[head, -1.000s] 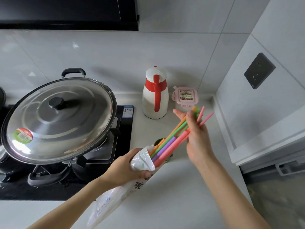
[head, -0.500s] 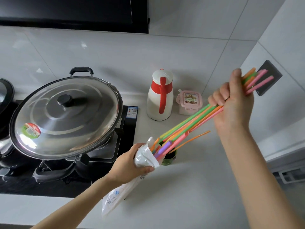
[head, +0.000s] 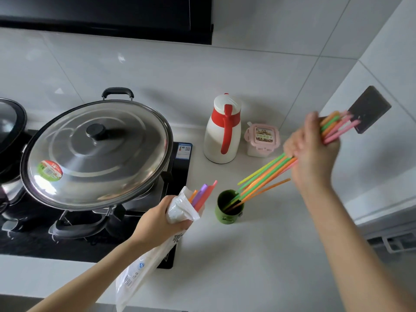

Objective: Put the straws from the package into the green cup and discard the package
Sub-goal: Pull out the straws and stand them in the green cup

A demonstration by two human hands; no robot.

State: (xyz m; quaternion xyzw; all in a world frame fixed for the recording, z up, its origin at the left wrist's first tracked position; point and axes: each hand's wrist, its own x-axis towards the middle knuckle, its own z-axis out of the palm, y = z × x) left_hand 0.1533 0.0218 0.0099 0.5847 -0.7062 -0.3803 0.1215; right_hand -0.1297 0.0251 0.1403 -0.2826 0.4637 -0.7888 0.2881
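Note:
My right hand (head: 311, 152) grips a bundle of coloured straws (head: 265, 176) near their upper ends. The bundle slants down to the left, and some of its lower tips are inside the small green cup (head: 228, 209) standing on the white counter. My left hand (head: 161, 218) squeezes the clear plastic package (head: 144, 264) near its open top, left of the cup. A few straws (head: 202, 193), orange, purple and pink, still stick out of the package mouth. The package hangs down towards the counter's front edge.
A large wok with a steel lid (head: 96, 152) sits on the black stove (head: 177, 183) at left. A white and red jug (head: 222, 129) and a pink lidded box (head: 262, 139) stand behind the cup. A dark wall socket (head: 369, 111) is at right.
My right hand has pulled most straws clear of the package and lowered their tips into the green cup. The package in my left hand has moved left, away from the cup.

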